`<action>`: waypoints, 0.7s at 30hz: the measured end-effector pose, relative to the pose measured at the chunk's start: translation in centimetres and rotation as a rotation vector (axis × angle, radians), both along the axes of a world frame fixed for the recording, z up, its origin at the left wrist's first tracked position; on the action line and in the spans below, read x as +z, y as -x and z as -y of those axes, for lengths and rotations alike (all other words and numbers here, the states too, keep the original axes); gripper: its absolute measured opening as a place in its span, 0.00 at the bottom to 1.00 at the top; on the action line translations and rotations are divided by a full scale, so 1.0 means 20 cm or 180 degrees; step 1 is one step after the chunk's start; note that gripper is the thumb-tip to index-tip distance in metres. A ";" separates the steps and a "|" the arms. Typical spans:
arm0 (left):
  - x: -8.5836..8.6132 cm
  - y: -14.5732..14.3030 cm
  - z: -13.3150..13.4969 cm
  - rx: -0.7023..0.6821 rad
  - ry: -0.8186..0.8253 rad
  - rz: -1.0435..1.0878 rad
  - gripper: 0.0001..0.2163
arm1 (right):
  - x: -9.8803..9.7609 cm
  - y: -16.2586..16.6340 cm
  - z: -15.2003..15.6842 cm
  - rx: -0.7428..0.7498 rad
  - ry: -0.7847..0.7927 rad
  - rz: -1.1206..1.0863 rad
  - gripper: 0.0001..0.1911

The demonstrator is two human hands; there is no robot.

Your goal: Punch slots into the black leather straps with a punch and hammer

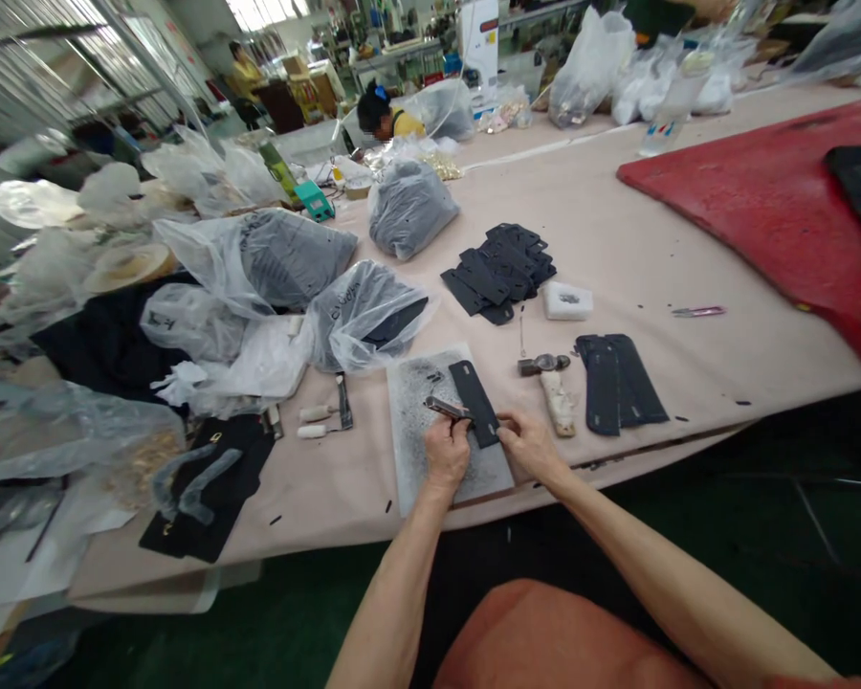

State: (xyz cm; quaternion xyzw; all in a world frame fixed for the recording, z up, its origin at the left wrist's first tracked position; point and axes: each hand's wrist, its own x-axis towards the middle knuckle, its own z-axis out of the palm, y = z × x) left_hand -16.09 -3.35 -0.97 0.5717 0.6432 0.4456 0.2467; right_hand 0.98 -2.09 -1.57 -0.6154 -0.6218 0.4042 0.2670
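Note:
My left hand (447, 452) is closed around a short silver metal tool (443, 408), whose end points up and left. Beside it a dark strap-like piece (475, 397) with small slots near its ends lies on a speckled grey board (410, 450). The fingers of my right hand (529, 444) pinch the lower right edge of this piece. Small black bits (434, 377) are scattered on the board above the tool. A ball-peen hammer (558, 397) with a worn pale handle lies to the right of the board.
Dark cut pieces lie in a flat stack (621, 383) on the right and a loose heap (506, 268) behind. A white block (568, 301), snips (698, 311), brushes (322, 421), plastic bags (369, 311) and a red sheet (753, 191) surround the board. A person (394, 120) sits across the table.

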 end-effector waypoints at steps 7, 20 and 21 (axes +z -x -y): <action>0.05 0.00 -0.02 -0.0131 0.0031 0.0080 0.07 | -0.03 0.06 0.05 -0.0285 -0.0071 -0.0488 0.18; 0.01 0.00 -0.01 -0.0392 0.0205 0.0057 0.09 | -0.07 0.05 0.05 0.0060 -0.0613 -0.0432 0.17; 0.01 0.00 -0.01 -0.0395 0.0204 0.0022 0.09 | -0.07 0.04 0.05 0.0062 -0.0634 -0.0443 0.17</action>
